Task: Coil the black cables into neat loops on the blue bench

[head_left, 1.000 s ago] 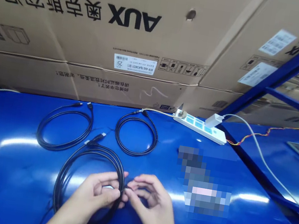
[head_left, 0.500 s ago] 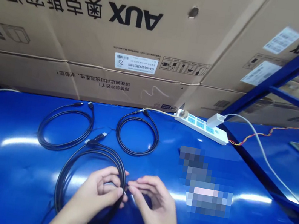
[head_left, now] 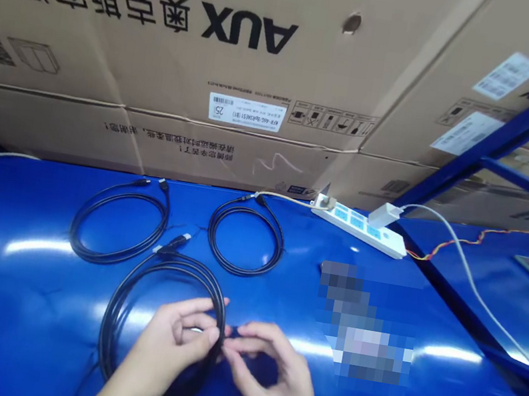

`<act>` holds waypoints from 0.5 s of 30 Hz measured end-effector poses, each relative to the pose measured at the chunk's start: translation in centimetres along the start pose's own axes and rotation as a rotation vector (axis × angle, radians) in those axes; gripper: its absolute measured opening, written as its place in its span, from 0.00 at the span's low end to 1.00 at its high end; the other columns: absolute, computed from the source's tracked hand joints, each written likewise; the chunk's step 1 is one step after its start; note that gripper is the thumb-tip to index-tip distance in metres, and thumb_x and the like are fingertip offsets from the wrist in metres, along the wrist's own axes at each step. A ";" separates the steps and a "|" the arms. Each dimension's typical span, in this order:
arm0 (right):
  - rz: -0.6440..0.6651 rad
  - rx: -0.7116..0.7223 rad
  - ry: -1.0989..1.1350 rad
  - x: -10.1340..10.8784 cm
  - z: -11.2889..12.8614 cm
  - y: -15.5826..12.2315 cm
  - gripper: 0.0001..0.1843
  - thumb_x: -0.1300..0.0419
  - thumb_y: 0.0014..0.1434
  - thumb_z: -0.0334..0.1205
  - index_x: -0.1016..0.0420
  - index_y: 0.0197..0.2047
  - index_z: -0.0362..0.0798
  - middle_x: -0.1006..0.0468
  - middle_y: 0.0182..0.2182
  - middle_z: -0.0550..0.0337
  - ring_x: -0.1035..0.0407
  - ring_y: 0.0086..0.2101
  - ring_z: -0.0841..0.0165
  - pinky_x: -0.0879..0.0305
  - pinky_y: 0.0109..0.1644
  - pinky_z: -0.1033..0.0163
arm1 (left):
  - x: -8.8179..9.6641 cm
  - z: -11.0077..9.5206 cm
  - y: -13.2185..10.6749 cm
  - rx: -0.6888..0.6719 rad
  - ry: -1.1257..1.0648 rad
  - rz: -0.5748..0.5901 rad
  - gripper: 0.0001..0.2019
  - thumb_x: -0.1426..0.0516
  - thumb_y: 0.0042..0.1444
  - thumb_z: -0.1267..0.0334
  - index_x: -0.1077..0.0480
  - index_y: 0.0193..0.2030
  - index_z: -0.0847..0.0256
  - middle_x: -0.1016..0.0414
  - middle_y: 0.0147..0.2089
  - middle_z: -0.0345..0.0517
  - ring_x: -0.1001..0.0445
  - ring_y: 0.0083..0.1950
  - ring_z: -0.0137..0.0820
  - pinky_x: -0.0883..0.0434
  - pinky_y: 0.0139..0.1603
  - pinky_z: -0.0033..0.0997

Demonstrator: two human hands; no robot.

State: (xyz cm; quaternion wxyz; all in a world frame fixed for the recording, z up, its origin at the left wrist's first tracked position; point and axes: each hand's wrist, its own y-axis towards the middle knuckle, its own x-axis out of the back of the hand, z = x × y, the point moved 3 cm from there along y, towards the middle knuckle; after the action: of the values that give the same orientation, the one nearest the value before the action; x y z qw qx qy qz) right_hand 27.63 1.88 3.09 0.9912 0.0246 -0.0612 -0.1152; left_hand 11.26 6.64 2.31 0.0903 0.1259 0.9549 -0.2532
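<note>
A thick coil of black cable point(head_left: 113, 308) is tilted up off the blue surface at the front. My left hand point(head_left: 171, 348) is closed round its right side, thumb on the near face of the strands. Just right of the coil, my right hand point(head_left: 278, 376) pinches with thumb and fingers; what is between the fingertips is too small and hidden to make out. Two plug ends point(head_left: 175, 244) with pale metal tips stick out at the coil's top. A thin dark tie end point(head_left: 87, 374) hangs at the coil's lower left.
Two smaller black cable coils, one left point(head_left: 74, 227) and one in the middle point(head_left: 211, 230), lie behind. Farther back are a white power strip point(head_left: 388, 244) with a charger point(head_left: 384, 215). A blurred-out object point(head_left: 355, 321) lies right. Large cartons point(head_left: 163, 73) and a blue post point(head_left: 510, 124) bound the surface.
The view has shifted slightly. My right fingertips have moved a little at the coil's right edge, still pinched. My left hand keeps its hold on the cable coil.
</note>
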 end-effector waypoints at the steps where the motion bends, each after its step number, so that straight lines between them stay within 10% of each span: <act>1: 0.009 -0.029 0.014 0.0 0.0 0.0 0.09 0.28 0.56 0.41 0.20 0.40 0.53 0.12 0.29 0.59 0.17 0.33 0.59 0.24 0.45 0.58 | 0.0 0.0 -0.1 0.006 -0.007 -0.008 0.30 0.26 0.42 0.51 0.20 0.52 0.61 0.15 0.36 0.46 0.21 0.33 0.33 0.27 0.37 0.30; 15: 0.202 -0.134 0.043 0.5 -0.8 1.5 0.09 0.27 0.54 0.44 0.14 0.37 0.51 0.19 0.34 0.58 0.24 0.32 0.67 0.28 0.31 0.68 | 0.0 -0.2 -0.1 0.001 0.027 0.000 0.28 0.25 0.39 0.53 0.22 0.47 0.59 0.15 0.39 0.46 0.19 0.37 0.37 0.26 0.41 0.33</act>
State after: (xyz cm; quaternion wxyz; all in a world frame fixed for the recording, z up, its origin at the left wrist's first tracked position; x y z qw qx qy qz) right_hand 28.57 3.24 2.43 0.9982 -0.0458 -0.0344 -0.0178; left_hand 11.23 6.62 2.58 0.0771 0.1292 0.9560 -0.2518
